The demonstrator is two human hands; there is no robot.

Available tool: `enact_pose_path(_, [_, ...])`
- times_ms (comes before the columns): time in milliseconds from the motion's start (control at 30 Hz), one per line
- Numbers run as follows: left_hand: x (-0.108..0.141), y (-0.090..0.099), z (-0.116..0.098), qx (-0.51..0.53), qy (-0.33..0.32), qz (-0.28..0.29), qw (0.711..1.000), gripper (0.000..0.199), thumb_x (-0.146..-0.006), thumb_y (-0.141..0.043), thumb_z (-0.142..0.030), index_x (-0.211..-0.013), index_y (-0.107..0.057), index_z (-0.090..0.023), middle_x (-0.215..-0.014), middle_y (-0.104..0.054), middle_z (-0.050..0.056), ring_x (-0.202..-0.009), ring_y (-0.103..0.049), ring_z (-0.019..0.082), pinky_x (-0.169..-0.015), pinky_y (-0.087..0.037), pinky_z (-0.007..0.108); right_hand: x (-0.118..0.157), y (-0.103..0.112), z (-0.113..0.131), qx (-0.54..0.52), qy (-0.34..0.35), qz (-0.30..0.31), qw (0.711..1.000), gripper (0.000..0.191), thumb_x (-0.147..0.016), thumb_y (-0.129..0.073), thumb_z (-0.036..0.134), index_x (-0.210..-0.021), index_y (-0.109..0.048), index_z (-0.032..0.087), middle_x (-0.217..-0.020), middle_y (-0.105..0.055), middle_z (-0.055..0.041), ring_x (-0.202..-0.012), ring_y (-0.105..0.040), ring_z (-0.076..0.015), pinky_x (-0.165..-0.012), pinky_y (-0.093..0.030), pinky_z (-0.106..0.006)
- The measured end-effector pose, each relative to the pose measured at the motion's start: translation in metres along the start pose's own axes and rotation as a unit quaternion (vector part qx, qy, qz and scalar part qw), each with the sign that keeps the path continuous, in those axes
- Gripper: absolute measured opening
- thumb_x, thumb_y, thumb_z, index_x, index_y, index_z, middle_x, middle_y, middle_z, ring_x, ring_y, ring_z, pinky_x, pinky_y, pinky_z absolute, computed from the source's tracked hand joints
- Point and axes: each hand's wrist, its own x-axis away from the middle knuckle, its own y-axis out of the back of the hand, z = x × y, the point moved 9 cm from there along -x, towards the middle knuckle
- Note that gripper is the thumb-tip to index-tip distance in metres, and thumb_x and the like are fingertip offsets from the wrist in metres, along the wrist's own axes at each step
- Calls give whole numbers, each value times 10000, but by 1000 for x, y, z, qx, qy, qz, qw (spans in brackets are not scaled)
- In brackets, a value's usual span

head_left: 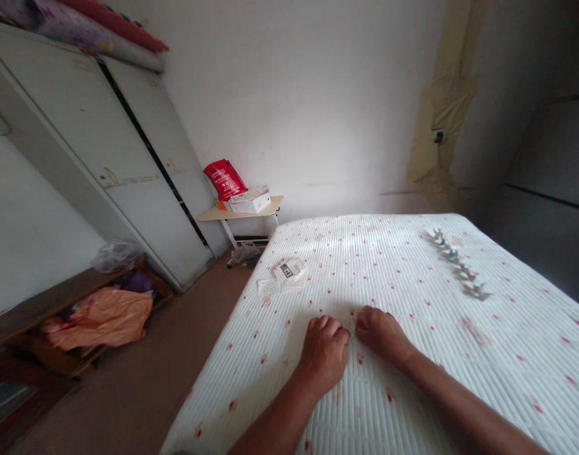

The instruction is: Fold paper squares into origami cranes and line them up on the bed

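Over the near part of the bed, my left hand (323, 354) is closed, its fingers curled down and pressed together. Just right of it my right hand (382, 332) is closed too, fingertips pointing toward the left one. A tiny pale piece shows in the narrow gap between them; it is too small and too hidden to name. Beyond my left hand lies a loose pile of printed paper sheets (289, 270). To the far right, a row of several small folded paper figures (463, 273), shaped like birds, stands on the bed cover (365, 253).
Past the bed's far left corner is a small table (274, 203) with a red bag (224, 180) and a white box (251, 202). Tall cabinets (142, 170) line the left wall. A low wooden bench (81, 284) holds an orange plastic bag (107, 316).
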Motion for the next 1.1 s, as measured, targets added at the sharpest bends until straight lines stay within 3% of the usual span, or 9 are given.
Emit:
enact_pose_path(167, [-3,-2,7,26,17,0,1000,114,-762,-542,-149,-841,-607,-197,-860,-558,23,-891,-481,178,-806,-382,342,1,-1,2,24,-1,-8,1000,193,-766,-442,121,-764,-633,144,-841,-645,-87,-751,-601,-174,-621,-352,-253])
enact_pose_path(467, [4,0,-16,-93,-18,3,996,110,-827,-484,-138,-813,-588,-169,-826,-545,40,-891,-462,191,-820,-359,375,2,2,0,1,-13,0,1000,173,-744,-463,139,-736,-636,148,-812,-652,-79,-732,-612,-178,-605,-353,-252])
enact_pose_path(633, [8,0,-21,-120,-21,10,993,146,-836,-469,-140,-910,-593,-163,-837,-551,55,-895,-465,204,-844,-346,399,-1,1,-4,-11,-32,10,999,161,-729,-483,131,-705,-639,157,-742,-649,-71,-684,-612,-174,-571,-344,-247])
enact_pose_path(867, [2,-2,-28,-160,-28,44,986,142,-795,-506,-134,-869,-627,-138,-817,-577,81,-893,-468,239,-894,-298,461,-2,2,-7,-31,-44,9,999,137,-698,-502,135,-691,-634,168,-740,-647,-49,-662,-594,-156,-558,-327,-234])
enact_pose_path(1100, [3,-2,-25,-146,-20,45,988,149,-803,-486,-149,-899,-601,-146,-855,-571,77,-875,-467,228,-869,-313,442,-4,-1,-15,-83,-34,9,996,88,-688,-534,152,-676,-620,165,-743,-634,-33,-676,-578,-136,-583,-342,-214])
